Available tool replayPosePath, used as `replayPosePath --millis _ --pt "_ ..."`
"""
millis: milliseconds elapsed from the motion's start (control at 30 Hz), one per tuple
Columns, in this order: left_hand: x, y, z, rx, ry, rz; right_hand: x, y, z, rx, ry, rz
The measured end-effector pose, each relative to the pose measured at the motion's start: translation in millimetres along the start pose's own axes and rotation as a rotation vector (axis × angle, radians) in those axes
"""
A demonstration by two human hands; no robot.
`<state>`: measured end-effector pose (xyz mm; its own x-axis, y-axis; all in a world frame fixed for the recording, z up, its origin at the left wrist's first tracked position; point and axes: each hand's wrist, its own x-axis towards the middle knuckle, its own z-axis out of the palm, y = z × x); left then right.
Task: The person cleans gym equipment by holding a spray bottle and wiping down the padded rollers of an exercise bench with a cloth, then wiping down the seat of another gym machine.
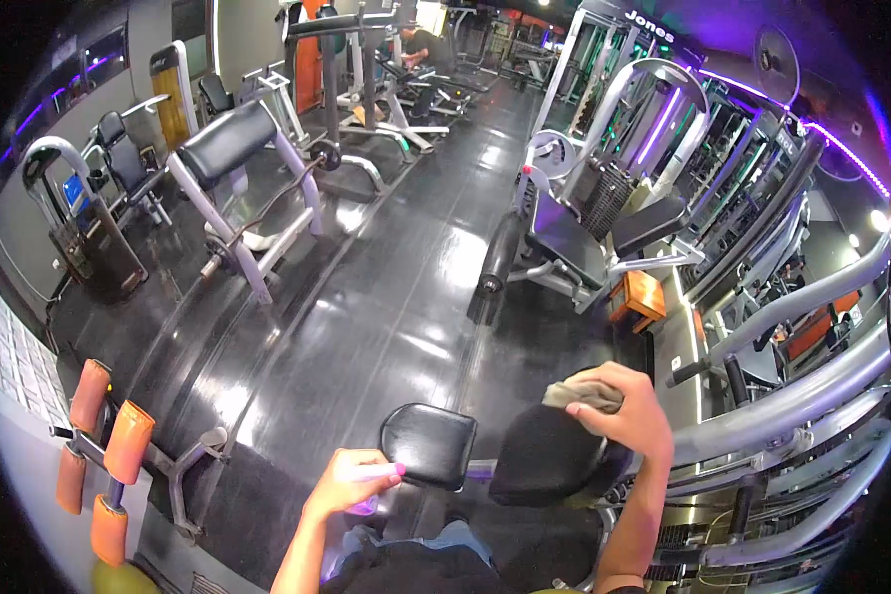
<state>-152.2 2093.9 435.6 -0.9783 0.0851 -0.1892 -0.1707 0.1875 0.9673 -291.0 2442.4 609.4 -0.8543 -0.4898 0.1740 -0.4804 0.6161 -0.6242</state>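
Observation:
My right hand (624, 406) is closed on a bunched greyish cloth (584, 396). It is raised above the black padded pad (544, 457) of a machine, near its top edge; whether the cloth touches the pad I cannot tell. My left hand (351, 481) is wrapped round what looks like a spray bottle (368, 506), with a pink tip showing at the fingers and a pale purplish body below, mostly hidden by the hand. Just beyond that hand is a smaller black seat pad (431, 445), joined to the larger one by a metal bar.
Silver machine tubes (792, 396) run close along my right. Orange foam rollers (129, 441) stand at the lower left. Ahead are a preacher bench (230, 144) with a curl bar, a bench machine (569, 238) and a wooden box (640, 299). A person (424, 49) is far back.

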Motion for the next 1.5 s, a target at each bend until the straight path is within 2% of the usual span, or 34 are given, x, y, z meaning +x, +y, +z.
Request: replayPosePath --millis 133,200,267,333,400,433,533,667,800,933,1033,1133,1267,1333,1467,1500 --pt "10.3 14.8 44.1 -0.105 -0.005 0.089 -11.4 36.4 -41.2 -0.035 0.144 0.062" --pt "18.4 33.1 71.8 -0.074 0.033 0.086 -17.2 60.6 -50.8 -0.009 0.222 0.072" --pt "25.0 45.7 96.4 -0.128 -0.018 0.030 -25.4 88.5 -53.2 0.094 0.303 0.035" --pt "35.2 73.2 124.5 -0.132 0.003 0.076 -31.9 110.6 -51.9 0.153 0.307 0.039" --pt "44.5 96.4 146.2 -0.100 0.019 0.005 -35.1 132.9 -45.4 0.388 0.293 0.077" --pt "50.5 102.2 155.7 -0.089 0.015 0.041 -36.7 136.6 -44.0 0.447 0.284 0.093" --pt "70.7 126.2 175.7 -0.033 0.030 0.110 -39.2 149.2 -42.8 0.508 0.261 0.072" --pt "91.9 165.4 194.9 0.102 0.119 0.037 -39.8 163.4 -48.5 0.591 0.253 0.099" --pt "104.7 175.5 207.2 0.270 0.206 0.088 -42.2 170.7 -50.2 0.613 0.254 0.112" --pt "108.5 174.6 217.7 0.303 0.214 0.049 -39.7 167.8 -50.9 0.522 0.221 0.007" --pt "101.1 171.6 217.3 0.271 0.223 0.048 -34.2 158.4 -56.8 0.380 0.154 -0.174" --pt "88.6 172.6 220.8 0.153 0.224 0.031 -30.2 149.7 -57.4 0.348 0.068 -0.242" --pt "73.1 165.5 224.0 0.096 0.207 -0.025 -17.3 138.6 -50.2 0.163 0.044 -0.179" --pt "69.1 147.0 227.3 0.112 0.263 0.123 -2.3 148.6 -43.5 0.146 0.066 -0.178" --pt "57.7 123.6 231.2 0.150 0.282 0.195 23.2 160.3 -37.1 0.067 -0.003 -0.075" --pt "55.4 119.3 233.0 0.143 0.306 0.273 24.5 160.5 -36.8 0.045 -0.003 -0.094"
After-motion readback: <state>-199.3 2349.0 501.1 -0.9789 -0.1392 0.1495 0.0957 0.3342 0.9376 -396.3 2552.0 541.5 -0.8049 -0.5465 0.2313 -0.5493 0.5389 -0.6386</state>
